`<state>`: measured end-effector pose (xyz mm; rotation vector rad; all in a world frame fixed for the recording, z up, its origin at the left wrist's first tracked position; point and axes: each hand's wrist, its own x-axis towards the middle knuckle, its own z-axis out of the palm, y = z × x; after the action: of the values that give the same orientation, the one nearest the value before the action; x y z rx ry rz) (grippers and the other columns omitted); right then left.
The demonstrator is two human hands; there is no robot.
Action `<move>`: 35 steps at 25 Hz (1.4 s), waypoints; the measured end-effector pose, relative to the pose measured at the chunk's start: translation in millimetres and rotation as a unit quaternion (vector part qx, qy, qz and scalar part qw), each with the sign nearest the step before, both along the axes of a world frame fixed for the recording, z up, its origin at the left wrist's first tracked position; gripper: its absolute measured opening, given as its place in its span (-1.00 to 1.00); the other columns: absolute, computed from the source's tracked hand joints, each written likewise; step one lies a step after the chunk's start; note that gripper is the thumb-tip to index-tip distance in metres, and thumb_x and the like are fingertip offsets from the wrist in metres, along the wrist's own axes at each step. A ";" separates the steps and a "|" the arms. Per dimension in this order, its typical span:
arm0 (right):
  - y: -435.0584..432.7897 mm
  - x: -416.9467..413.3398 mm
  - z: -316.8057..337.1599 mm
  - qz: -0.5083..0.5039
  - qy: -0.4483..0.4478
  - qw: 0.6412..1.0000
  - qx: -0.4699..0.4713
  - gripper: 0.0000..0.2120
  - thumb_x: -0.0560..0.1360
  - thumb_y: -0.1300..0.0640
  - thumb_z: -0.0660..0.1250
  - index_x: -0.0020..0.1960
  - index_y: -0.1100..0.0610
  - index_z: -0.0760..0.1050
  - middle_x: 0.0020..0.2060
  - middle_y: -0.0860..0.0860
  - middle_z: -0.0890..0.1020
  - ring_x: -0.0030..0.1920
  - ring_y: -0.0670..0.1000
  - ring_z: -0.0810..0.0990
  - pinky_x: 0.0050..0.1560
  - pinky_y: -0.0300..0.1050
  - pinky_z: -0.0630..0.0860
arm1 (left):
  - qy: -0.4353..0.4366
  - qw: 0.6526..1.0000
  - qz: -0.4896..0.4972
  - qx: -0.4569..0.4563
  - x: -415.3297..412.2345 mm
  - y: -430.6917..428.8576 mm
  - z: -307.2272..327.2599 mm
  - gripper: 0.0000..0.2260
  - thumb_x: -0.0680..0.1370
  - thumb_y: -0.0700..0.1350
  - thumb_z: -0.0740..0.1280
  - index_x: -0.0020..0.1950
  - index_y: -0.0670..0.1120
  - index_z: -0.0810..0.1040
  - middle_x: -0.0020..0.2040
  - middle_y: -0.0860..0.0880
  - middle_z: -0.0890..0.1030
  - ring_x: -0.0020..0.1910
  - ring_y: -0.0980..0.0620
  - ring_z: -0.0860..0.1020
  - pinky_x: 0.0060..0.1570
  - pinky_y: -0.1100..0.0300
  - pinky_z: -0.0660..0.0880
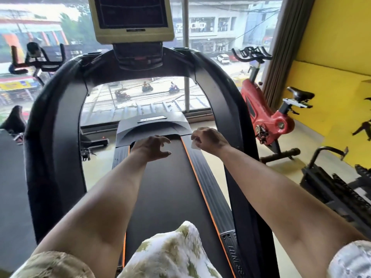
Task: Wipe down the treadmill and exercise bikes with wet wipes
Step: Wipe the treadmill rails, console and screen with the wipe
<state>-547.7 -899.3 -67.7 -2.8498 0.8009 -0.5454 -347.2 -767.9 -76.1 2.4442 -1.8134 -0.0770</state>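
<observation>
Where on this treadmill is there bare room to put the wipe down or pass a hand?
The black running belt is bare between its ribbed side rails, right up to the grey motor cover. The opening in the black arched frame above that cover is free too. Crowded: the pale floor on the right, with the red exercise bike and a black machine.

Black treadmill [170, 187], red bike [267, 119], wipe [194, 145] (white)

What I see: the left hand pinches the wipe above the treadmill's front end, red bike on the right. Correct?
One slip: the head view shows the wipe pinched in the right hand, not the left hand, which holds nothing. It is above the treadmill front end, with the red bike on the right.
</observation>
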 end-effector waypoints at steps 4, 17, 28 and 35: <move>-68.3 97.0 41.9 0.039 0.021 0.999 -0.005 -0.77 0.46 0.18 0.24 0.01 0.08 0.64 0.01 0.07 0.67 0.05 0.12 0.62 0.08 -0.02 0.54 | 0.008 1.000 0.020 -0.007 87.7 -51.7 20.2 -0.51 0.48 0.19 0.40 0.39 0.13 0.46 0.25 0.05 0.55 0.22 0.00 0.53 0.24 0.03 0.46; -137.1 297.7 157.3 0.119 0.048 0.990 0.058 -0.79 0.43 0.25 0.23 -0.04 0.11 0.60 -0.04 0.08 0.66 0.03 0.11 0.59 0.03 -0.13 0.47 | 0.041 0.988 0.150 0.004 228.5 -80.7 129.2 -0.51 0.50 0.22 0.37 0.40 0.16 0.42 0.33 0.07 0.51 0.27 0.00 0.52 0.17 0.09 0.48; -123.0 427.7 180.2 0.238 0.069 0.961 0.120 -0.82 0.45 0.32 0.20 -0.01 0.21 0.52 -0.02 0.19 0.62 0.00 0.16 0.57 -0.04 -0.10 0.43 | 0.056 0.963 0.264 -0.005 294.1 -41.2 151.1 -0.51 0.51 0.21 0.36 0.42 0.16 0.40 0.36 0.09 0.46 0.32 0.03 0.46 0.05 0.16 0.40; -98.6 522.7 153.5 0.367 0.081 0.911 0.171 -0.74 0.43 0.37 0.33 0.11 0.28 0.56 -0.02 0.21 0.62 0.02 0.16 0.57 -0.09 -0.25 0.31 | 0.067 0.916 0.394 -0.032 306.3 -11.8 113.8 -0.41 0.53 0.18 0.33 0.53 0.16 0.24 0.47 0.07 0.32 0.40 -0.03 0.36 0.28 0.07 0.38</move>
<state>-25.0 -997.8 85.8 -2.5962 -0.1859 -0.0507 -40.9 -779.7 37.6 2.8221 -0.6629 -0.1116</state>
